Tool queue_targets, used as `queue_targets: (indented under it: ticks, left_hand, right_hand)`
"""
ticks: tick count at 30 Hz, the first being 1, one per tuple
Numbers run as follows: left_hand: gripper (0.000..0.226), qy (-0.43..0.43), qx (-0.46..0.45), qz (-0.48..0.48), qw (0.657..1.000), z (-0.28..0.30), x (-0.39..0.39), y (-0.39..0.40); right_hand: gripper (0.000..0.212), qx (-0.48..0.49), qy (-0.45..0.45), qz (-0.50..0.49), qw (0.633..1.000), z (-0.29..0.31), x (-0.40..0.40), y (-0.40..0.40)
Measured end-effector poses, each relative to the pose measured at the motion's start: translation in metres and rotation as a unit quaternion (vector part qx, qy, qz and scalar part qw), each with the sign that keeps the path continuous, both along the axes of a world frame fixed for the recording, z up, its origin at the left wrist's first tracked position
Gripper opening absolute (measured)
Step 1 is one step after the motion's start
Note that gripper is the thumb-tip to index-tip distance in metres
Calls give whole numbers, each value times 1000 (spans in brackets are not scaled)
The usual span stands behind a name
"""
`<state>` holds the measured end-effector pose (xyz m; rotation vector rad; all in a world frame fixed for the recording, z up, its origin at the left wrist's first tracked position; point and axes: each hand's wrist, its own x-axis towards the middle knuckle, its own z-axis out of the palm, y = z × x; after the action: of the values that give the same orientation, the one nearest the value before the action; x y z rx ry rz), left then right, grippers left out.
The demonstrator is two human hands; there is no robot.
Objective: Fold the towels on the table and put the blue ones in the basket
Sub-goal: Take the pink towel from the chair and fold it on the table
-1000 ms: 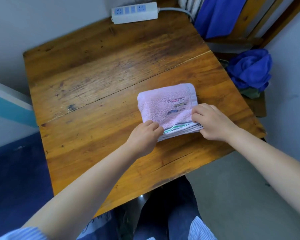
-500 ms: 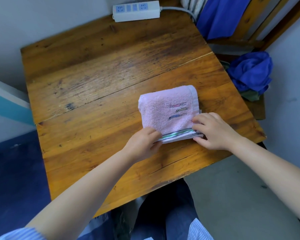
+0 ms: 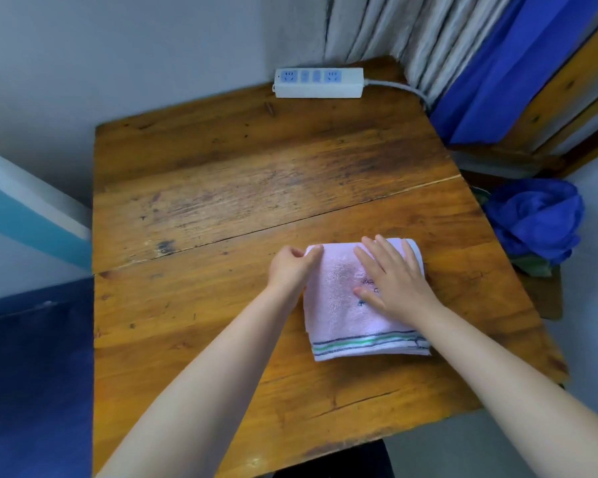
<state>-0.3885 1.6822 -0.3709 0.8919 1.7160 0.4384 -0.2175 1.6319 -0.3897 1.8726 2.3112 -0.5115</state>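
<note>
A folded pink towel (image 3: 339,319) with green and dark stripes along its near edge lies on the wooden table (image 3: 221,208), right of centre. My left hand (image 3: 290,267) pinches the towel's far left corner. My right hand (image 3: 394,277) lies flat, fingers spread, on the towel's upper right part and covers some of the embroidery. A crumpled blue towel (image 3: 535,219) sits off the table's right edge on something dark green. The basket itself is not clearly visible.
A white power strip (image 3: 320,82) with its cable lies at the table's far edge. Blue cloth (image 3: 491,81) hangs by grey curtains and a wooden frame at the back right. A wall stands to the left and behind.
Both hands moved from the towel's near striped edge to its far part. The right hand now lies flat on top. The camera view tilted up and the towel appears nearer.
</note>
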Motion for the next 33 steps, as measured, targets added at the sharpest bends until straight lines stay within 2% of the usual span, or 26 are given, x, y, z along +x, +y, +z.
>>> queue_targets:
  ticks: [4,7,10,12,14,16,18,20,22,23,25,27,29,33]
  left_hand:
    - [13,-57,1,58,997,-3,-2,-1]
    - [25,-102,46,96,989,-8,-1,-6]
    - [29,-133,106,147,974,-17,1,-14]
    - [30,-137,129,172,967,-23,3,-19]
    - [31,-115,151,167,967,-27,6,-22]
    - [23,-63,173,127,975,-25,8,-22]
    - [5,26,187,51,981,-18,7,-24]
    - [20,137,217,-21,966,-10,4,-26]
    - [27,206,298,-83,929,1,6,-32]
    - [27,234,344,-124,901,4,10,-38]
    - [30,294,413,-230,831,0,21,-50]
    - [33,332,402,-331,787,-4,27,-59]
    - [40,375,342,-393,767,-11,27,-60]
    - [52,371,308,-402,778,-27,21,-55]
  right_hand:
    - [73,88,-7,56,995,0,2,-10]
    - [75,84,-4,53,995,-2,2,-15]
    - [78,75,-44,70,994,0,4,-19]
    - [83,58,-13,80,995,-3,5,-25]
    - [79,69,-9,77,995,-8,6,-28]
    - [78,25,-21,64,997,-2,2,-25]
    - [82,10,-48,58,997,0,2,-22]
    - [73,-14,-28,35,999,-5,8,-19]
    - [58,-8,25,-4,1000,0,13,-19]
    - [52,33,46,-11,998,5,14,-19]
    - [44,120,9,3,993,9,14,-17]
    - [45,138,-28,19,990,12,9,-12]
    - [41,134,-26,37,990,8,10,-6]
    - [52,49,23,1,999,-10,18,-1]
